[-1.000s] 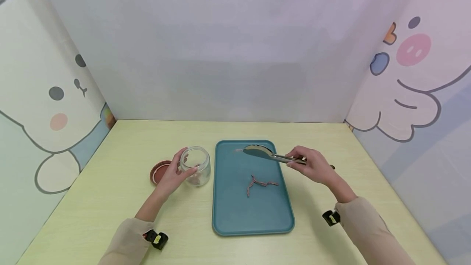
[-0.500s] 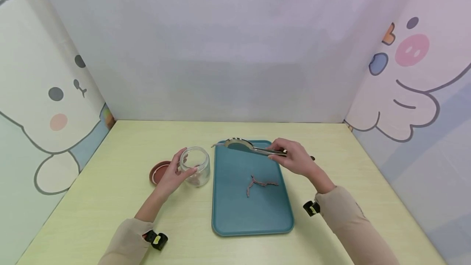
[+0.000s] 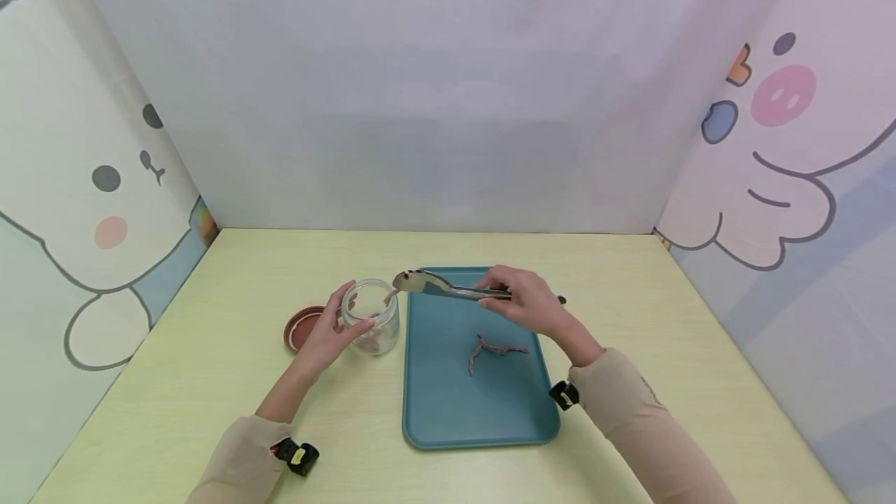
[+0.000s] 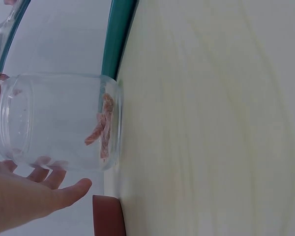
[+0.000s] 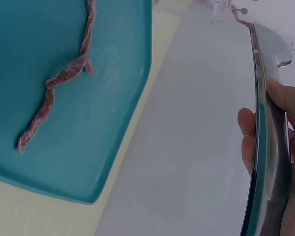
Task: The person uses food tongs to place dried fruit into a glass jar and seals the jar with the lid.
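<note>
My left hand (image 3: 330, 339) grips a clear glass jar (image 3: 383, 338) near its rim, thumb and fingers on opposite sides. Reddish twisted dried strips (image 4: 104, 125) lie on the jar's bottom in the left wrist view. Held in my right hand (image 3: 523, 298) are metal serving tongs (image 3: 455, 291), reaching leftward over the tray. Their closed tips pinch another thin reddish strip (image 3: 390, 297), which hangs at the jar's mouth. On the blue-green tray (image 3: 483, 411), a few more wrinkled dried strips (image 5: 69, 73) lie loosely joined.
A reddish-brown lid (image 3: 302, 328) lies on the pale wooden table (image 3: 231, 379), left of the jar and partly behind my left hand. The tray stands close to the jar's right side. A light grey wall (image 3: 448, 99) closes off the table's back edge.
My right hand has carried the tongs and their strip leftward, from over the tray to the jar's mouth. My left hand and the jar stay in place.
</note>
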`<state>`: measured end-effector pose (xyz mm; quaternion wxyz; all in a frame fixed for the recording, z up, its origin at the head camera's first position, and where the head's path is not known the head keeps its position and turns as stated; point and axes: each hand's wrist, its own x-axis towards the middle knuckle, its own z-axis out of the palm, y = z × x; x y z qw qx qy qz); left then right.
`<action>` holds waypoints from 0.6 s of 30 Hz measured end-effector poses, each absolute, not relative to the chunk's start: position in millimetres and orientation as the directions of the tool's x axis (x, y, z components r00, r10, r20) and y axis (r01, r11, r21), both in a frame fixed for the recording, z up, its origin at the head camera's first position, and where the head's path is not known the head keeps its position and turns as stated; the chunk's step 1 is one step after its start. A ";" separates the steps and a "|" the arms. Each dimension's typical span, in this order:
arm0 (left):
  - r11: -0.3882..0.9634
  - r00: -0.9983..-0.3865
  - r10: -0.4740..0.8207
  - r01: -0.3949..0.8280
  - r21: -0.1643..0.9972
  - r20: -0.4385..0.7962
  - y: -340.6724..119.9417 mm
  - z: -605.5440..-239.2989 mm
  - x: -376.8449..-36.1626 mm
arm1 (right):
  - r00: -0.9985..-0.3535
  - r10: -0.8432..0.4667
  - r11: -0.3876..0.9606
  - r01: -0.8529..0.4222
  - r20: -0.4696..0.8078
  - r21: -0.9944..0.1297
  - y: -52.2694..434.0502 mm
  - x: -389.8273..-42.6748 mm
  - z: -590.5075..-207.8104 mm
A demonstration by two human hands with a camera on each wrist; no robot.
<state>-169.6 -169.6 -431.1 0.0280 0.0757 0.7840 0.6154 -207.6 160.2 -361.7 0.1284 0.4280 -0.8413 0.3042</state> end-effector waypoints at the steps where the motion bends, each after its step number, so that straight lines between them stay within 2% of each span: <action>1: 0.232 -0.987 0.153 0.083 0.969 0.048 -169.4 -430.5 -169.3 | -0.600 -0.647 0.448 -0.799 0.471 -0.401 158.2 -207.7 -362.2; 11: 0.215 -0.986 0.162 0.084 0.973 0.049 -162.1 -405.2 -157.7 | -0.585 -0.657 0.437 -0.810 0.475 -0.392 145.4 -208.4 -364.4; 18: 0.215 -0.986 0.162 0.078 0.974 0.043 -161.8 -402.2 -155.1 | -0.587 -0.671 0.452 -0.808 0.452 -0.378 138.4 -207.6 -362.7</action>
